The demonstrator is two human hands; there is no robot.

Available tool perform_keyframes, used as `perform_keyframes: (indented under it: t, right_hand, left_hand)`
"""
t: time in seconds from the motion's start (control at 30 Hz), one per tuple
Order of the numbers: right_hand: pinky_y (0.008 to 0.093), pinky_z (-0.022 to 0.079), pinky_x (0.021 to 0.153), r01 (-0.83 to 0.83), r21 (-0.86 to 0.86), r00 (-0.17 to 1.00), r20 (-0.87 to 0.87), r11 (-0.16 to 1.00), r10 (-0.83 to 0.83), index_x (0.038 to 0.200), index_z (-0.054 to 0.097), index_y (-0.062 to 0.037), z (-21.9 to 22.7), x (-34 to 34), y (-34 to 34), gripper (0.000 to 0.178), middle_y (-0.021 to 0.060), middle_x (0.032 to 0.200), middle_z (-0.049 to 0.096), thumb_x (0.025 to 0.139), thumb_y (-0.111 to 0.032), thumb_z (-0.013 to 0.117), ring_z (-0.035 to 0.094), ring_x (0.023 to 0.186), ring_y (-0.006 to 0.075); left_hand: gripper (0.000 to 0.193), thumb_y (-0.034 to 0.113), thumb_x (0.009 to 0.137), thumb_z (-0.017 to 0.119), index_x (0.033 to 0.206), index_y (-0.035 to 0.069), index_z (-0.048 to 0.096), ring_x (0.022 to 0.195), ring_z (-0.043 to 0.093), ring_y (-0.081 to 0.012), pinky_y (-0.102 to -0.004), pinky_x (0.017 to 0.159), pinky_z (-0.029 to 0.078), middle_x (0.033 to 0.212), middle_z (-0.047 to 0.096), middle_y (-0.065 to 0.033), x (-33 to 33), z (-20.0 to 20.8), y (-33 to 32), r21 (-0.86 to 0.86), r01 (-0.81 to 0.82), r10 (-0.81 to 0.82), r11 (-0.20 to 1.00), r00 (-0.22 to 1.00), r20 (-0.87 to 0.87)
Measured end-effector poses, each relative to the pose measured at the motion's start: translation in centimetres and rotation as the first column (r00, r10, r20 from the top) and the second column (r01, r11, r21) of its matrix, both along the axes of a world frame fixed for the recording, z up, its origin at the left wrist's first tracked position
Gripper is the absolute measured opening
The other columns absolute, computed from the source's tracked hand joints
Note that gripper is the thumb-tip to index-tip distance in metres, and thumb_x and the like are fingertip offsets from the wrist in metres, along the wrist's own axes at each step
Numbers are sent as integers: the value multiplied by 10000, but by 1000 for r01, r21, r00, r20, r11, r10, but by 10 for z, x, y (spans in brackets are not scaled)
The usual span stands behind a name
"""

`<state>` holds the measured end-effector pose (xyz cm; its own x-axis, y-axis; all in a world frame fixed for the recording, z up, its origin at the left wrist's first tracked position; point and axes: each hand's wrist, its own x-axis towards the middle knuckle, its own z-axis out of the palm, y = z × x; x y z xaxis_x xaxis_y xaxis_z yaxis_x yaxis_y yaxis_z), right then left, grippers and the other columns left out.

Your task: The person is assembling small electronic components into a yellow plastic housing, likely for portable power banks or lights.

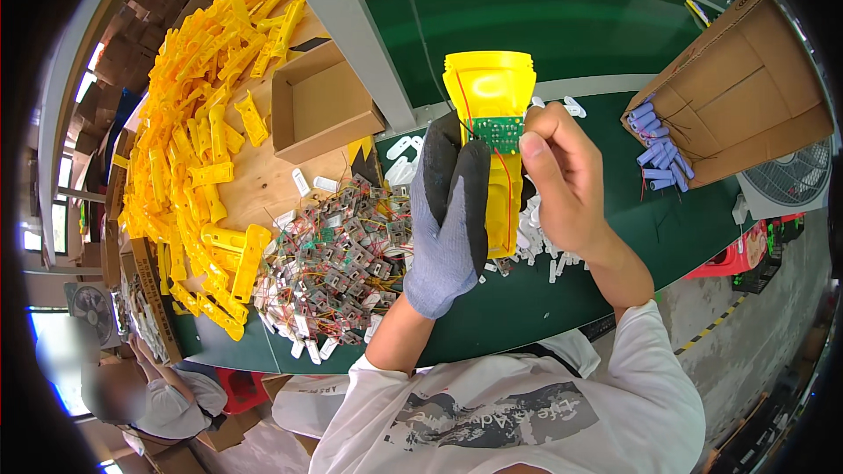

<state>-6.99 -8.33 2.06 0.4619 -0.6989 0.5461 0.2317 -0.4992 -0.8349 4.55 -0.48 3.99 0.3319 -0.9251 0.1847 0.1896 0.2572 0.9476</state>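
Note:
My left hand [442, 224], in a grey glove with dark coated fingers, grips a yellow plastic housing [492, 79] above the table. Inside the open housing lies a green circuit board [499, 133], with a red wire running up and down from it and a dark wire near its left edge. Bare and curled, my right hand [566, 180] has thumb and forefinger pinched together at the board's right edge. Whatever those fingertips hold is hidden. Below and left of the glove spreads a heap of small wired assemblies [338, 254] with white parts and red wires.
Yellow housings [206, 140] pile up on the left. An open cardboard box [320, 101] stands beside them. At right, blue-wrapped cylinders with wires [659, 149] spill from a tilted carton [738, 79]. White plastic pieces [536, 237] lie under my hands. A person [171, 399] sits lower left.

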Motion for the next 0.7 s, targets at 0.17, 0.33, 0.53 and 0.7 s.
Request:
perform_keyframes:
  t: [0.17,0.33,0.53,0.7]
  right_hand:
    - [224,362,591,-112,167,994,6,980,113,815,515,-13,3,-9,-10,293,18,717,511,1000,-227,437,437,659,58]
    - [233,360,565,45,76,998,-52,996,-41,835,575,-10,9,-19,-24,239,32,671,534,965,-184,474,457,607,81]
    - [280,430,544,295,-224,787,-494,929,-369,895,624,-23,19,-51,-68,140,65,732,648,874,-160,606,565,599,136]
    - [340,501,689,372,-210,523,-758,904,-391,966,673,-76,-53,-86,-151,238,106,850,699,809,-254,677,671,778,241]
  left_hand:
    - [332,268,1002,381,1215,19,436,827,659,-211,-337,680,561,1015,591,-135,-6,-8,-6,41,73,-62,997,975,-215]
    - [506,235,992,401,1459,133,233,765,661,-259,-358,646,564,1026,615,-177,2,-7,-12,-26,-48,41,999,971,-235]
    - [574,194,976,479,1487,248,224,663,626,-199,-318,561,535,944,603,-136,13,5,-2,-52,-332,326,942,940,-103]
    - [531,150,972,476,1465,201,285,650,605,-171,-297,568,528,914,590,-118,18,6,-4,-106,-340,333,935,940,-79]
